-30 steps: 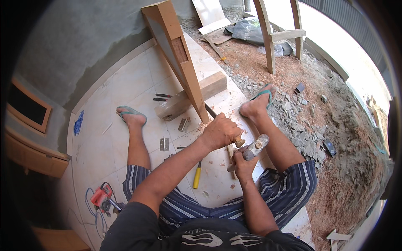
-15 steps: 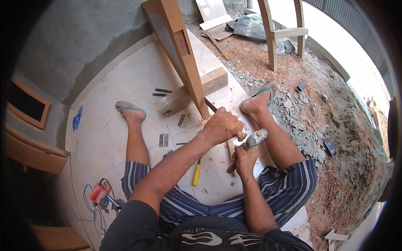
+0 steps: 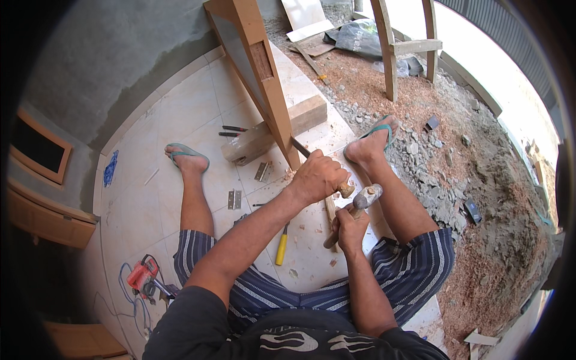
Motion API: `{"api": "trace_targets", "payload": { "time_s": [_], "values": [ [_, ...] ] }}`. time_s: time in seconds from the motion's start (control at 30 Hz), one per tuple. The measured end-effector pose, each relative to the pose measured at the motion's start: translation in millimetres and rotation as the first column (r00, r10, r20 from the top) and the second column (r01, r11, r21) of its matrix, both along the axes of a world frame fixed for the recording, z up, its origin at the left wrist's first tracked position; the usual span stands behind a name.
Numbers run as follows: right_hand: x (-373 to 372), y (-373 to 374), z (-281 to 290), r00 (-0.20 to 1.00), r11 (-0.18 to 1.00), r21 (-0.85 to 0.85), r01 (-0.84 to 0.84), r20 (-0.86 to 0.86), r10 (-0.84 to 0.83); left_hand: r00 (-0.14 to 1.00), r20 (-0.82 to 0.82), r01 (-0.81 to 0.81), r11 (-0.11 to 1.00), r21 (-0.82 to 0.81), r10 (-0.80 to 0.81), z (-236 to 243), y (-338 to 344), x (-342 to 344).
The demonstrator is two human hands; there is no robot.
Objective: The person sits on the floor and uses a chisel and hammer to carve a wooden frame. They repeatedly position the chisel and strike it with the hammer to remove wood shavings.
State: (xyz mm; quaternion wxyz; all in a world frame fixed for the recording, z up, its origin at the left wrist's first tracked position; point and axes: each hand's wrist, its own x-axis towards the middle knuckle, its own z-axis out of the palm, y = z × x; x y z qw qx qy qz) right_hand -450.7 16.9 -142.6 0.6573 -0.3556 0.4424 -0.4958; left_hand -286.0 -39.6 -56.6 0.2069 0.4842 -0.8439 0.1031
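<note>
My left hand (image 3: 321, 179) is closed around a chisel; its dark blade (image 3: 300, 147) reaches the narrow edge of a brown wooden door (image 3: 277, 114) near the lower end. The butt of the chisel's wooden handle (image 3: 345, 190) sticks out of my fist. Right beside it is the metal head of a hammer (image 3: 368, 196), gripped by its wooden handle in my right hand (image 3: 353, 229). Higher on the door's edge is a cut rectangular recess (image 3: 261, 61). A wooden block (image 3: 309, 114) lies under the door, with wood chips around the door's end.
On the tiles lie two metal hinges (image 3: 234, 200), a yellow-handled tool (image 3: 281, 249) and dark slim tools (image 3: 231, 131). A red power tool (image 3: 144, 277) with a cord is at left. Rubble and shavings (image 3: 432, 180) cover the right side, under a wooden trestle (image 3: 387, 54).
The chisel blade has shifted very slightly up along the door's edge. The hammer has moved only a little, staying close to the chisel's butt.
</note>
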Motion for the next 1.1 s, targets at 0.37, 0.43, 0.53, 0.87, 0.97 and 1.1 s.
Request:
{"api": "trace_targets", "payload": {
  "time_s": [0.37,0.43,0.53,0.87,0.97,1.1],
  "values": [
    [23.1,11.5,-15.7,0.989,0.959,-0.273,0.078,0.146,-0.039,0.999,-0.027,0.021,1.000,0.010,-0.021,-1.0,-2.3,-0.7],
    [15.1,8.6,-18.0,0.962,0.979,-0.042,-0.198,-0.200,0.186,1.000,0.001,0.007,1.000,0.012,-0.007,-4.6,-2.1,1.2],
    [18.3,18.2,-8.3,0.990,0.997,-0.063,0.033,0.142,-0.024,1.000,0.012,-0.008,1.000,0.010,0.008,-1.9,-4.4,0.2],
    [28.9,22.4,1.2,0.916,0.974,-0.083,0.209,0.367,-0.165,1.000,0.008,0.000,1.000,-0.003,0.000,2.1,-6.5,-3.6],
    [9.1,7.7,-12.2,0.974,0.984,-0.002,-0.177,-0.143,0.175,1.000,-0.021,0.022,0.999,-0.043,-0.023,-2.3,-6.0,-2.2],
    [-8.5,12.3,17.6,0.997,0.997,0.000,-0.071,0.017,0.071,0.999,0.029,-0.029,0.999,0.040,0.028,-0.1,-5.2,-6.3]
  ]
}}
